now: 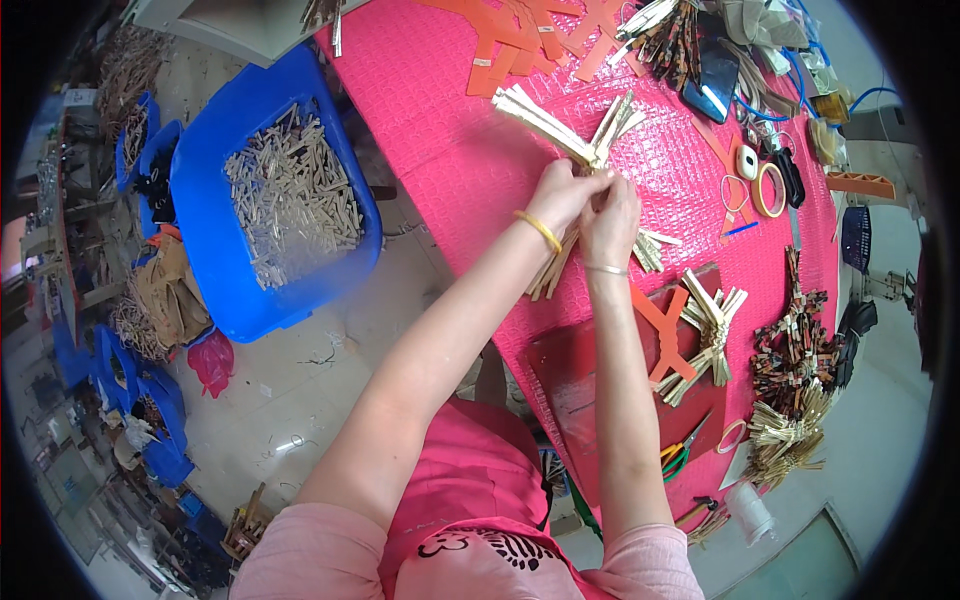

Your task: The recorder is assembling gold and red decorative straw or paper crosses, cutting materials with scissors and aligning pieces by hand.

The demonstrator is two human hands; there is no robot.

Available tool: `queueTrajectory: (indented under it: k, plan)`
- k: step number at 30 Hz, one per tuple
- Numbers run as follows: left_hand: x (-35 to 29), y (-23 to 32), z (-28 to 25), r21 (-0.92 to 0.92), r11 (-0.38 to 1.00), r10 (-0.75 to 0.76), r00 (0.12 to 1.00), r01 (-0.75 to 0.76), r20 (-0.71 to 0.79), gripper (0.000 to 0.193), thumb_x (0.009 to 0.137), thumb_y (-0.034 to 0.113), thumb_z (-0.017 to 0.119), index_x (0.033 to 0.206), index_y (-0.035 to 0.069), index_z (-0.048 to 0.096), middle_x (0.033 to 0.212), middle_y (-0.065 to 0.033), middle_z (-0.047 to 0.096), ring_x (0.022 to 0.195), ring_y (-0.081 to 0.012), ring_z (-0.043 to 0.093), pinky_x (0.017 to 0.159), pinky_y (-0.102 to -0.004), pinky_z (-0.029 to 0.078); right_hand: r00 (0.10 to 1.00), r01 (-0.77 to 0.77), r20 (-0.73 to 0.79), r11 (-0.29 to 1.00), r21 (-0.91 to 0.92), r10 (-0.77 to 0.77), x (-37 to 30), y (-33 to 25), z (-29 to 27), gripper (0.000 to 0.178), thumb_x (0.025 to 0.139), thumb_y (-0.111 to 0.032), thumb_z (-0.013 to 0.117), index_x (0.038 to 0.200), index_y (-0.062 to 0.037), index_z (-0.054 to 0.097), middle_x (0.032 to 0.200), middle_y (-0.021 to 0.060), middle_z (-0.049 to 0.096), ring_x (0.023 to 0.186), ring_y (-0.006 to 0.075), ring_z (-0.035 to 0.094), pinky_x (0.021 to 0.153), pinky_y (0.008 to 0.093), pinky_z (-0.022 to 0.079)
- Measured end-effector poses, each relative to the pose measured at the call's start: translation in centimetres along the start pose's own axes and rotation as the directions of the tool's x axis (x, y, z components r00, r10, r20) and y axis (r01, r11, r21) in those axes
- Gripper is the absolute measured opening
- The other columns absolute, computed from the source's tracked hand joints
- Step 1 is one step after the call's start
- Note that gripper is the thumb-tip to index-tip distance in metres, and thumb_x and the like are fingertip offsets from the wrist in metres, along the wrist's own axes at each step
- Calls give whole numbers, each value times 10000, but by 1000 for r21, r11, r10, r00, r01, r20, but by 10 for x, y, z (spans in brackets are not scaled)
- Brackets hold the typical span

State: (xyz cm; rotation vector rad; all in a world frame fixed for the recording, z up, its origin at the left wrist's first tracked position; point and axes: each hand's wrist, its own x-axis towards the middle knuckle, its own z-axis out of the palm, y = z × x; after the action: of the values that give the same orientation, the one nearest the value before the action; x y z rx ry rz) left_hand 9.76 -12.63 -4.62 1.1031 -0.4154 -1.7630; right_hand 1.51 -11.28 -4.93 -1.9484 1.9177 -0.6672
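Observation:
Both my hands meet over the pink-covered table (430, 120) on a bundle of flat golden strips (540, 122). The strips cross at the middle and fan out in several directions past my fingers. My left hand (562, 192) pinches the crossing, a yellow bangle at its wrist. Beside it, my right hand (608, 215) is closed with bent fingers against the same bundle; its fingertips are partly hidden. A similar golden strip bundle (712, 325) lies to the right, next to an orange X-shaped card (662, 330) on a dark red board (570, 375).
Left of the table stands a blue tub (345, 190) of short strips. Scissors (680, 450) lie near my right forearm. Orange card pieces (515, 45) are spread at the far edge. At right are a tape roll (769, 190), dark patterned bundles (795, 340) and a thread spool (748, 510).

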Motion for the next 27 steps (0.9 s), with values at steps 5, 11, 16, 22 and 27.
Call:
queueTrajectory:
  k: [5,11,16,22,27]
  plan:
    - [-26,-18,-4,103,970,211,972,-222,101,141,834,125,543,902,4,519,795,-23,543,724,-83,512,634,-235,434,997,71,-25,987,147,-68,-36,-22,-29,317,686,-16,584,991,31,512,863,147,478,816,316,477,754,395,385]
    - [-75,3,-19,349,880,261,942,-323,213,261,800,138,590,976,-15,472,886,-74,544,830,-138,521,712,-292,435,946,322,-107,927,195,-306,-34,-66,-110,400,712,-86,612,1099,-44,519,1047,161,471,1013,310,458,922,427,325]
    - [-95,11,-13,285,890,306,930,-355,204,218,787,56,567,975,-18,485,870,-76,553,820,-124,535,706,-276,444,794,598,219,792,-122,-566,-7,-60,-105,216,754,-227,574,919,-89,587,963,52,517,992,244,476,996,511,119]
    - [-112,25,-13,12,991,126,953,-135,274,133,787,28,547,912,-16,538,826,-67,576,802,-116,554,694,-255,454,708,666,313,746,3,-634,-10,-65,-104,114,717,-201,593,768,-100,598,771,19,482,868,180,493,994,481,172]
    - [-129,35,-30,-100,995,31,968,-6,248,145,819,72,534,929,-23,532,811,-93,589,764,-159,574,693,-283,459,977,193,49,962,195,-206,-28,-40,-143,214,725,-103,611,923,-31,571,915,96,537,945,250,484,863,394,357]
